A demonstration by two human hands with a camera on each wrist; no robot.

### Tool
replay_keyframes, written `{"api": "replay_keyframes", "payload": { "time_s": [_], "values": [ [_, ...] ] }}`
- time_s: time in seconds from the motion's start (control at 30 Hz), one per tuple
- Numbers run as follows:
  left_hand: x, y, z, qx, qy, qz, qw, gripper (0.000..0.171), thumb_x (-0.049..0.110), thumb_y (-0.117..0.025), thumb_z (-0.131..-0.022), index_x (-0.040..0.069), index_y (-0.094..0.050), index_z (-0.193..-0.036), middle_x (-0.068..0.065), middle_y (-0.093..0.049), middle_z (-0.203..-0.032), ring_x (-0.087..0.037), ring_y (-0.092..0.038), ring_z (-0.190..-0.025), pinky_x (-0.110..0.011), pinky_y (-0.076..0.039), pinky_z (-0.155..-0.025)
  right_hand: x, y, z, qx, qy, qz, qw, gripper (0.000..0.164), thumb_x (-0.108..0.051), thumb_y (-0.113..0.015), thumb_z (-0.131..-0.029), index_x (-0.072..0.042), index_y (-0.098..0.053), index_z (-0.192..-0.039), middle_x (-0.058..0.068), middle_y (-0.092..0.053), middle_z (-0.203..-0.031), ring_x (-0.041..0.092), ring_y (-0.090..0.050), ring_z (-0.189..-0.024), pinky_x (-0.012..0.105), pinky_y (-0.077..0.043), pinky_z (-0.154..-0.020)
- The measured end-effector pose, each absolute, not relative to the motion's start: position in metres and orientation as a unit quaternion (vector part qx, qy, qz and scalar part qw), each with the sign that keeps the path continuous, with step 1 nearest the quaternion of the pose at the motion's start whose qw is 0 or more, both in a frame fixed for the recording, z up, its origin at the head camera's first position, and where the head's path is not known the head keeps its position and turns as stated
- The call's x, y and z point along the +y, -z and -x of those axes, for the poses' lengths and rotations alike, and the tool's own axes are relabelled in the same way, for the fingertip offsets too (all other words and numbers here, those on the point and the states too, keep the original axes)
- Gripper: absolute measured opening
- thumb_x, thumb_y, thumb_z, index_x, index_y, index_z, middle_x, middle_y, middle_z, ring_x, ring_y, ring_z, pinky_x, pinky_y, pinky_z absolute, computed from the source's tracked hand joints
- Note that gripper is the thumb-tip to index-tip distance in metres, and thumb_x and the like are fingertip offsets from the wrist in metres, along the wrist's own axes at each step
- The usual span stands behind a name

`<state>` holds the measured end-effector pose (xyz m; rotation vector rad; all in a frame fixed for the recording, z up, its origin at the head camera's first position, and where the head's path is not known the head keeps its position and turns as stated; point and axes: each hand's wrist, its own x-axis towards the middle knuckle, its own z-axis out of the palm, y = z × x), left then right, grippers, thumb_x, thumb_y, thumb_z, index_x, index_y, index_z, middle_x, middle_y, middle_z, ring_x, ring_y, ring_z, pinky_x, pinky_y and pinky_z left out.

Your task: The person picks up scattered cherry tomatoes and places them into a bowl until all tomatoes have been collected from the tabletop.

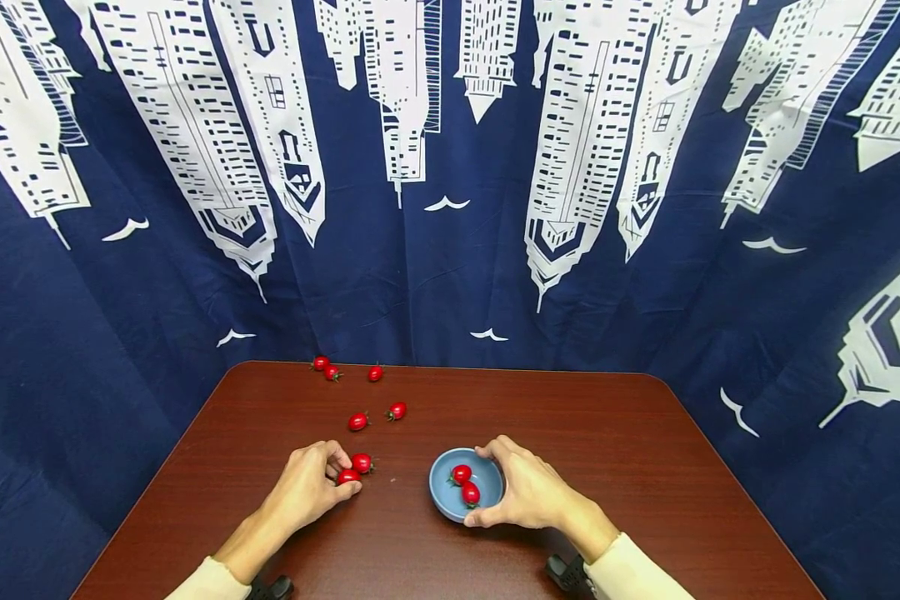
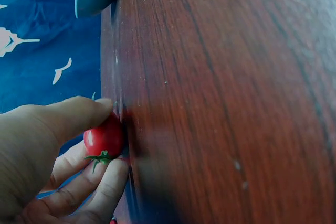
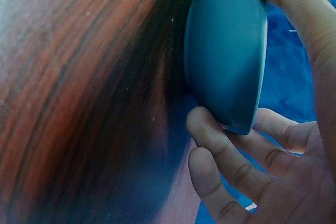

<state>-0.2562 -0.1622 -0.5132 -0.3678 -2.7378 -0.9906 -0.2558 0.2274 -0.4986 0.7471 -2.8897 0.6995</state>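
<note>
My left hand (image 1: 307, 483) has its thumb and fingers around a red cherry tomato (image 1: 348, 477), low over the table. In the left wrist view this cherry tomato (image 2: 104, 137) shows its green stem between thumb and fingertips. Right beside it, at the fingers, lies another cherry tomato (image 1: 362, 463). A small blue bowl (image 1: 442, 490) holds two cherry tomatoes (image 1: 470, 494). From its right side my right hand (image 1: 532, 492) grips the bowl, thumb at the near rim and fingers at the far side. The right wrist view shows the outer wall of the bowl (image 3: 226, 51) and fingertips below it.
Two loose cherry tomatoes (image 1: 357, 422) lie beyond the left hand, and three more (image 1: 376, 373) sit near the far edge of the brown wooden table (image 1: 585, 433). A dark blue cloth (image 1: 450, 283) with white buildings hangs behind and beside the table.
</note>
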Motion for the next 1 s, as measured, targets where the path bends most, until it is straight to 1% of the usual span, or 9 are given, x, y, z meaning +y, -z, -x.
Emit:
{"api": "replay_keyframes", "payload": {
  "time_s": [0.1,0.2,0.53,0.8,1.0],
  "values": [
    [-0.163,0.514,0.256,-0.925,0.344,0.128,0.098,0.036,0.01,-0.108,-0.078,0.016,-0.074,-0.088,0.004,-0.074,-0.086,-0.004,-0.069,-0.076,-0.021,-0.06,-0.072,0.227,0.498,0.256,-0.942,-0.229,-0.243,0.034,0.096,-0.073,-0.105,-0.069,-0.017,-0.072,-0.138,-0.01,-0.075,-0.133,0.011,-0.074,-0.108,0.03,-0.059,-0.082],
    [-0.163,0.513,0.256,-0.924,0.347,0.133,0.096,0.036,0.009,-0.108,-0.078,0.016,-0.074,-0.088,0.004,-0.074,-0.086,-0.002,-0.068,-0.075,-0.02,-0.059,-0.071,0.227,0.498,0.256,-0.942,-0.228,-0.244,0.033,0.096,-0.073,-0.105,-0.069,-0.017,-0.072,-0.138,-0.01,-0.074,-0.132,0.011,-0.074,-0.108,0.029,-0.059,-0.081],
    [-0.164,0.508,0.253,-0.925,0.345,0.133,0.092,0.035,0.009,-0.108,-0.078,0.017,-0.076,-0.088,0.006,-0.074,-0.085,-0.002,-0.067,-0.074,-0.02,-0.058,-0.07,0.227,0.498,0.256,-0.941,-0.231,-0.246,0.031,0.095,-0.074,-0.104,-0.07,-0.017,-0.071,-0.137,-0.01,-0.074,-0.136,0.012,-0.074,-0.11,0.028,-0.059,-0.082],
    [-0.163,0.501,0.252,-0.92,0.355,0.14,0.095,0.032,0.009,-0.105,-0.081,0.018,-0.076,-0.088,0.007,-0.075,-0.084,-0.002,-0.069,-0.073,-0.019,-0.059,-0.07,0.227,0.498,0.256,-0.94,-0.232,-0.247,0.03,0.095,-0.074,-0.104,-0.07,-0.016,-0.071,-0.138,-0.01,-0.074,-0.137,0.012,-0.074,-0.11,0.028,-0.059,-0.083],
    [-0.159,0.496,0.251,-0.914,0.367,0.144,0.096,0.03,0.01,-0.106,-0.08,0.017,-0.078,-0.089,0.005,-0.078,-0.084,-0.001,-0.07,-0.072,-0.02,-0.06,-0.07,0.227,0.498,0.256,-0.941,-0.23,-0.246,0.033,0.095,-0.074,-0.104,-0.07,-0.017,-0.071,-0.137,-0.01,-0.074,-0.136,0.012,-0.074,-0.11,0.029,-0.06,-0.083]
  ]
}}
